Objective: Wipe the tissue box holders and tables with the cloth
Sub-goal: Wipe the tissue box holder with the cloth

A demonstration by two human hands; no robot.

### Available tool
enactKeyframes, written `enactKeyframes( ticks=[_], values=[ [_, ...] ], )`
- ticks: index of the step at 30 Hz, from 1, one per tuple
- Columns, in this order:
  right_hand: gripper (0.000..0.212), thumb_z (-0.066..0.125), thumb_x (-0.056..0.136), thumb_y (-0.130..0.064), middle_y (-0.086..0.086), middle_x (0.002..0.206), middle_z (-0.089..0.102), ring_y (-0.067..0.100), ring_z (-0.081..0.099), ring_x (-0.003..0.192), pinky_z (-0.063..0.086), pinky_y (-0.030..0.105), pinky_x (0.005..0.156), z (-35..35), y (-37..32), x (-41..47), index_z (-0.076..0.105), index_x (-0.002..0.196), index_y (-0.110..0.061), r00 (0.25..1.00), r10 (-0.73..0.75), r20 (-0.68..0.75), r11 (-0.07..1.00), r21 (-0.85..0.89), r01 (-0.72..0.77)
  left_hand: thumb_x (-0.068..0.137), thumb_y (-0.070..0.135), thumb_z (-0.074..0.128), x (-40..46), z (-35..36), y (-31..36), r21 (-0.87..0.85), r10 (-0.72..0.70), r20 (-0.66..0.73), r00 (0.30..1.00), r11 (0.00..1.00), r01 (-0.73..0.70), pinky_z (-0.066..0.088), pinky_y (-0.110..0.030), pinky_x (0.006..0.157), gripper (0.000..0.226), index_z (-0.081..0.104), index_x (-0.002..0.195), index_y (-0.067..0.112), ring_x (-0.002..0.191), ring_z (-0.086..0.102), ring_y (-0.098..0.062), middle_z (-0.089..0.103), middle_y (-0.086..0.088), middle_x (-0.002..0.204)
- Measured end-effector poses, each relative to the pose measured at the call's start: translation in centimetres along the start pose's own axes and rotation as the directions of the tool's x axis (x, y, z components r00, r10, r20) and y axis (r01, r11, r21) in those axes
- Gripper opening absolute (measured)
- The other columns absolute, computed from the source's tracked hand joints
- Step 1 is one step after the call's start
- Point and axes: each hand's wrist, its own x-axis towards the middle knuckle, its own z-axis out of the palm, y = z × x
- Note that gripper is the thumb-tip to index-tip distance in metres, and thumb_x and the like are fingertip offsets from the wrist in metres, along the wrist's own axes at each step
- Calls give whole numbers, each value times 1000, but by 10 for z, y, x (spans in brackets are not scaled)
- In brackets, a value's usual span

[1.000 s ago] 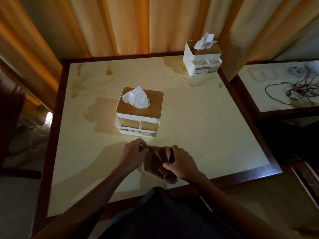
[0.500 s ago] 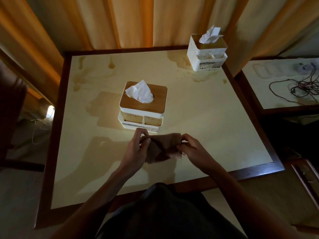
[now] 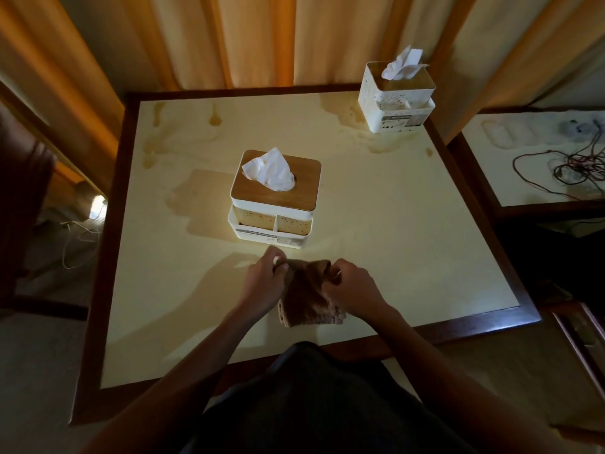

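Note:
A brown cloth (image 3: 307,299) hangs between my hands over the near part of the cream table (image 3: 409,231). My left hand (image 3: 263,281) pinches its upper left corner and my right hand (image 3: 352,286) grips its upper right edge. Just beyond my hands stands a white tissue box holder (image 3: 275,208) with a wooden lid and a tissue sticking out. A second white holder (image 3: 396,99), speckled with stains, stands at the table's far right corner. Brownish stains mark the far part of the tabletop.
Orange curtains (image 3: 262,37) hang right behind the table. To the right stands a second table (image 3: 523,172) with tangled cables (image 3: 573,165) on it. A dark chair (image 3: 23,198) is at the left, with a white cord on the floor beside it.
My hands have drawn closer together and the cloth, stretched flat half a second ago, now hangs folded lower between them. The view has shifted slightly.

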Motion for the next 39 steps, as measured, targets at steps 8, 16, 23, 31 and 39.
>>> enactKeyframes(
  ticks=[8, 16, 23, 31, 39],
  values=[
    [54, 70, 86, -26, 7, 93, 69, 28, 67, 88, 54, 37, 82, -19, 0, 27, 46, 134, -20, 995, -73, 75, 997, 12, 72, 83, 8, 73, 3, -2, -4, -189, 27, 200, 979, 982, 12, 56, -33, 83, 56, 51, 130, 29, 97, 67, -17, 71, -7, 104],
    [14, 73, 79, -17, 0, 82, 65, 14, 61, 74, 47, 26, 64, -22, 1, 25, 65, 90, -12, 985, -175, -6, 979, 109, 175, 86, 18, 70, 12, 1, 1, 114, 69, -91, 993, 992, -58, 38, -23, 64, 5, 72, 90, 19, 79, 65, -15, 67, 10, 76],
    [17, 74, 83, -12, -4, 87, 65, 8, 54, 76, 40, 23, 68, -27, 15, 23, 74, 100, -11, 941, -308, -141, 950, 3, 311, 82, 14, 74, 12, 1, -7, 79, 124, -131, 984, 990, -115, 39, -23, 63, 10, 73, 86, 23, 72, 57, -7, 66, 5, 78],
    [31, 65, 93, -30, 6, 103, 64, 19, 62, 91, 49, 32, 78, -10, 29, 8, 66, 118, -12, 954, -119, -275, 991, 27, 131, 89, 29, 69, -6, 0, -11, 86, -18, -208, 978, 996, 36, 45, -30, 70, 16, 68, 100, 18, 74, 62, -17, 61, 8, 69],
    [14, 64, 92, -23, 2, 102, 61, 18, 52, 95, 44, 29, 75, 26, 39, -27, 71, 102, -15, 885, -443, -142, 886, -216, 409, 89, 45, 65, -43, 8, -18, 338, -1, -68, 998, 941, 24, 45, -25, 60, 27, 70, 82, 19, 67, 61, -10, 69, 6, 77]
  ],
)
